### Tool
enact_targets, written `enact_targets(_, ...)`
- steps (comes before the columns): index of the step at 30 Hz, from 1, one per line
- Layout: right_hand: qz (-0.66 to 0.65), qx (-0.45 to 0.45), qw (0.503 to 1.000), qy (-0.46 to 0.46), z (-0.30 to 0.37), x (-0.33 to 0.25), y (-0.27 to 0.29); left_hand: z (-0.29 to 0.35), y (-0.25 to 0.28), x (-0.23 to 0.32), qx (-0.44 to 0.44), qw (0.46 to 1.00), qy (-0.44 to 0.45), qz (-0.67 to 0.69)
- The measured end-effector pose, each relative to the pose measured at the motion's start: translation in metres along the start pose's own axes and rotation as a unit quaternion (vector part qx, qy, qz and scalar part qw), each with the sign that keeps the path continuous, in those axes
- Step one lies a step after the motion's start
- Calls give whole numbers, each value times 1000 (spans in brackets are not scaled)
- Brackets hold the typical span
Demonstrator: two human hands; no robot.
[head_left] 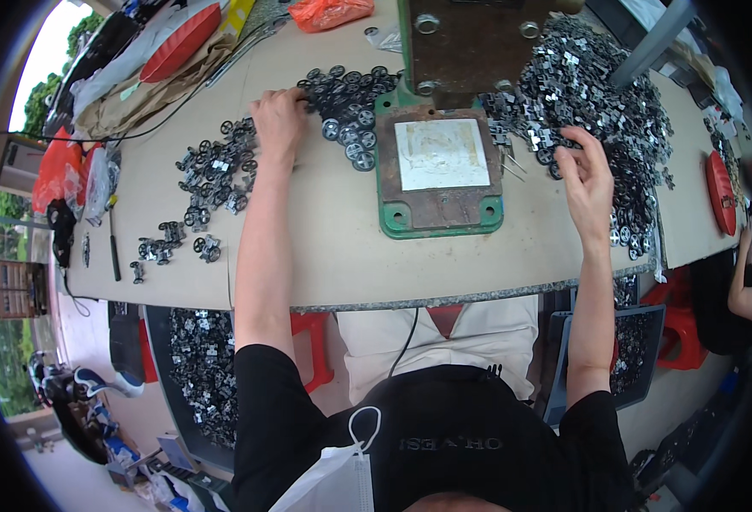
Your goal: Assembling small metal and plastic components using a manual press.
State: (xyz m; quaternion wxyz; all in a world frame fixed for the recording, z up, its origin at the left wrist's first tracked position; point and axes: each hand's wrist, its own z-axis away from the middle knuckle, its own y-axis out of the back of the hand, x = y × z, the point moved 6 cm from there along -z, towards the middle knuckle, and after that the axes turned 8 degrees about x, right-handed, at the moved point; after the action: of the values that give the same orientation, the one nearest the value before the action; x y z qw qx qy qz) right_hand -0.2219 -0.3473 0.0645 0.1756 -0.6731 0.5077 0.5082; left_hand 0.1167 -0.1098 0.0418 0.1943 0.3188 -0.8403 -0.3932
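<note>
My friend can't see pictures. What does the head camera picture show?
A person sits at a table, left hand on a cluster of small black wheels, right hand reaching into a big pile of small black and silver parts. Between the hands stands a green metal press base with a pale square plate.

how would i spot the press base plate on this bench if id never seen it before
Start at the tan worktable and look to its middle, between the left hand and the right hand. The green base plate lies flat there, holding a pale square pad. It is the only large green slab among small dark metal parts.
</note>
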Motion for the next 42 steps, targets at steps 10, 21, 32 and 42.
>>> enact_targets(10,107,-89,990,-10,3,17,-13,45,41,-16,57,997,57,8)
enact_targets(21,146,-95,984,19,2,12,-18,34,-8,-10,-71,992,-17,-100)
enact_targets(32,294,-203,934,-17,-10,49,-51,85,54,33,-66,759,300,574)
enact_targets(42,101,-201,974,-2,23,-9,-40,185,68,176,-283,319,438,791)
